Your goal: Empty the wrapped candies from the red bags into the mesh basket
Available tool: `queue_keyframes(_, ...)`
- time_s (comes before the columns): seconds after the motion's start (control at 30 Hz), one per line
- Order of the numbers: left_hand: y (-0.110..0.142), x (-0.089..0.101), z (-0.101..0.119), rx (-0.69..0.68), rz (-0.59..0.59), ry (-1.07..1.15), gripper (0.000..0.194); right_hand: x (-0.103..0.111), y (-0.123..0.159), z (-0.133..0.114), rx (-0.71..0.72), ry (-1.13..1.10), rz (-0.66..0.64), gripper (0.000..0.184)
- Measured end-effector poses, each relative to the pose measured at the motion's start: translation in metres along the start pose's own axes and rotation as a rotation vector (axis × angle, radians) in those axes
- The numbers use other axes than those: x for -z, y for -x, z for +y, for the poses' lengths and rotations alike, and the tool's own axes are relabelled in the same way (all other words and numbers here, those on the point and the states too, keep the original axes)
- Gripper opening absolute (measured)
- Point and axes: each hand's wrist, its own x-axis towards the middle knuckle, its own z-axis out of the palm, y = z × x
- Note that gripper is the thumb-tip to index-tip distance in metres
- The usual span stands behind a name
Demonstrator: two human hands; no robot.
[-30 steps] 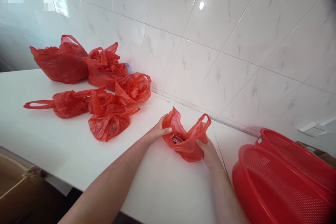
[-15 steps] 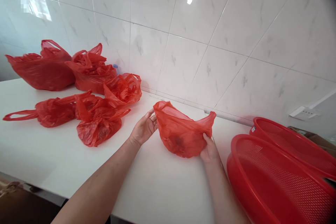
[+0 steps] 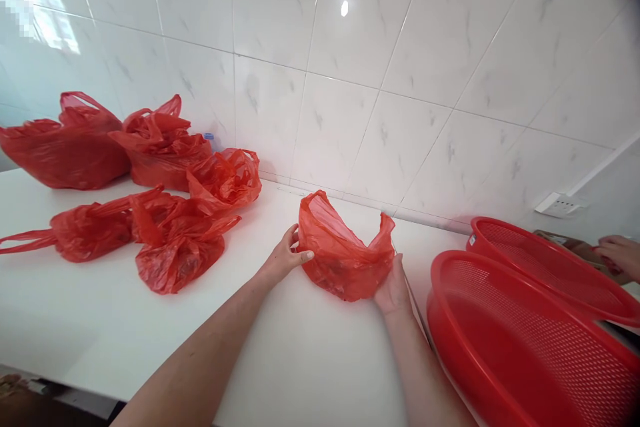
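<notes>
Flanking red bag [image 3: 345,270]: left hand [image 3: 284,257] open, touching left side; right hand [image 3: 393,292] against right side, grip unclear.

Cupping an open red plastic bag [image 3: 345,267] between left hand [image 3: 284,256] and right hand [image 3: 394,290], over the white counter [image 3: 310,360], near perforated red baskets [image 3: 505,327]!

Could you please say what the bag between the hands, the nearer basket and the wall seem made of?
The bag: apparently thin, glossy plastic film, creased and see-through.
The nearer basket: probably moulded plastic, smooth and shiny, with regular perforations.
The wall: glossy tiles, perhaps ceramic, given the straight joints and reflected light.
</notes>
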Motion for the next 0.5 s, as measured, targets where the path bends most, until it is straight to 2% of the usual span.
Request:
queue_keyframes(0.13,0.008,-0.012,0.015,0.004,-0.132,0.098,0.071,-0.008,0.006,0.000,-0.093,0.095,-0.099,0.053)
queue_keyframes(0.23,0.012,-0.013,0.020,0.119,-0.213,0.121,0.055,-0.012,0.009,0.003,-0.184,0.183,-0.065,0.050)
queue_keyframes(0.3,0.014,-0.012,0.020,0.205,-0.251,0.159,0.047,-0.013,0.009,0.005,-0.215,0.158,-0.017,0.043)
queue_keyframes(0.4,0.015,-0.013,0.017,0.247,-0.205,0.302,0.043,-0.011,0.008,0.003,-0.230,0.001,0.006,0.032)
queue_keyframes(0.5,0.013,-0.014,0.014,0.200,-0.109,0.415,0.042,-0.007,0.006,-0.001,-0.246,-0.154,-0.022,0.033)
